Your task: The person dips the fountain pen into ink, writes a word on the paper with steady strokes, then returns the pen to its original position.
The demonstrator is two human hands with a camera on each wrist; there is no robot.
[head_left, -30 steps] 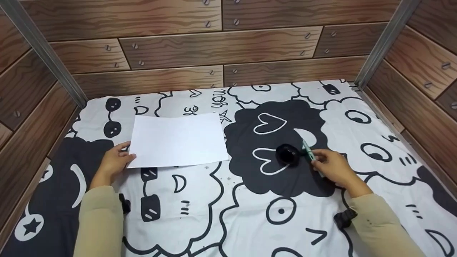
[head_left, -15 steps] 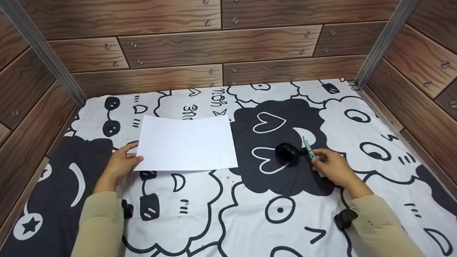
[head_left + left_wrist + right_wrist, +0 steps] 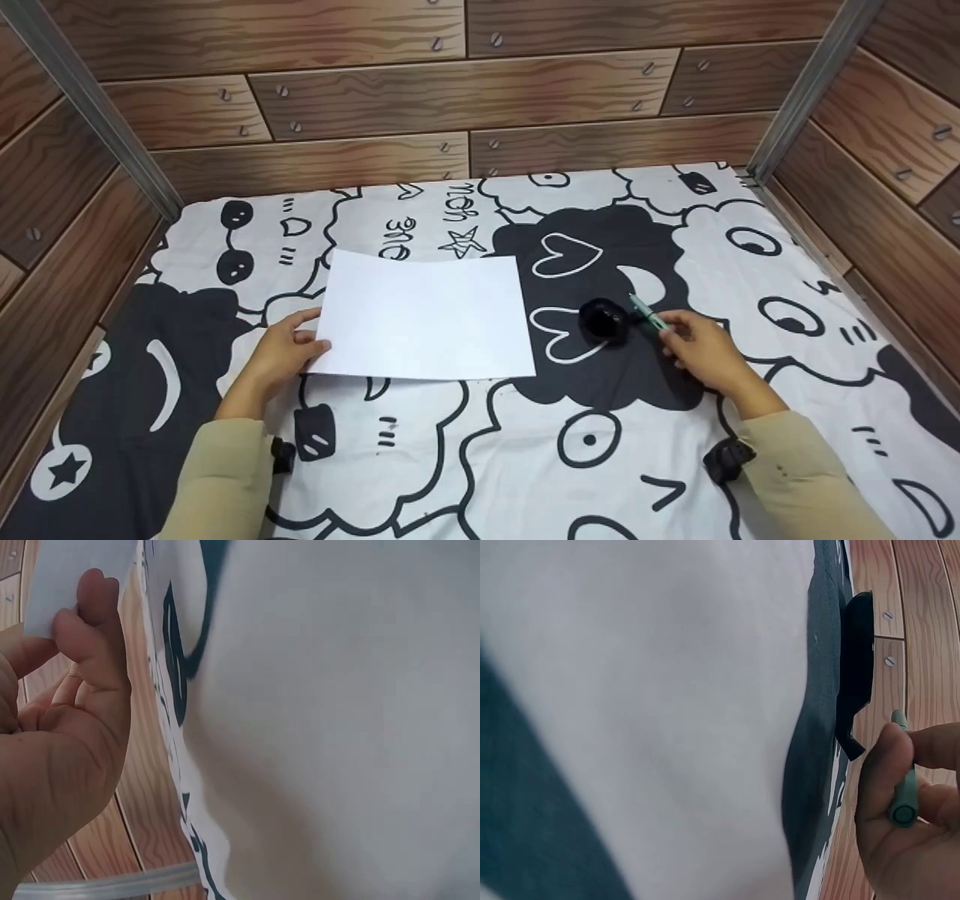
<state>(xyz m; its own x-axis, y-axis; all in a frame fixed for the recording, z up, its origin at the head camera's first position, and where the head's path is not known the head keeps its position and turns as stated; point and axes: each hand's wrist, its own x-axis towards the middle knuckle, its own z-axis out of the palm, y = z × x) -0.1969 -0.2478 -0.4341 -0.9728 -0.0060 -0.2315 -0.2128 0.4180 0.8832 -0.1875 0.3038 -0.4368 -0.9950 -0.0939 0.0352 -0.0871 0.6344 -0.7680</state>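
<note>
My left hand (image 3: 281,352) pinches the left edge of a blank white sheet of paper (image 3: 424,319), thumb on top, fingers behind. The sheet is slightly bowed and spreads over the middle of the patterned cloth. In the left wrist view only a corner of the paper (image 3: 79,585) shows between thumb and fingers. To the right, my right hand (image 3: 701,346) pinches a slim light-green pen (image 3: 646,310) between thumb and fingertips, its tip pointing up and left. The right wrist view shows the pen's round end (image 3: 904,811) below the thumb.
A small, glossy black bowl-shaped thing (image 3: 604,321) with a short handle lies on the cloth, just left of the pen. The black-and-white cartoon cloth (image 3: 540,465) covers the table. Wood-patterned walls (image 3: 360,105) and grey metal posts (image 3: 802,90) enclose the back and sides.
The left hand has carried the paper to the right and a little nearer. The right hand stays about in place, while the pen has tilted further to the left.
</note>
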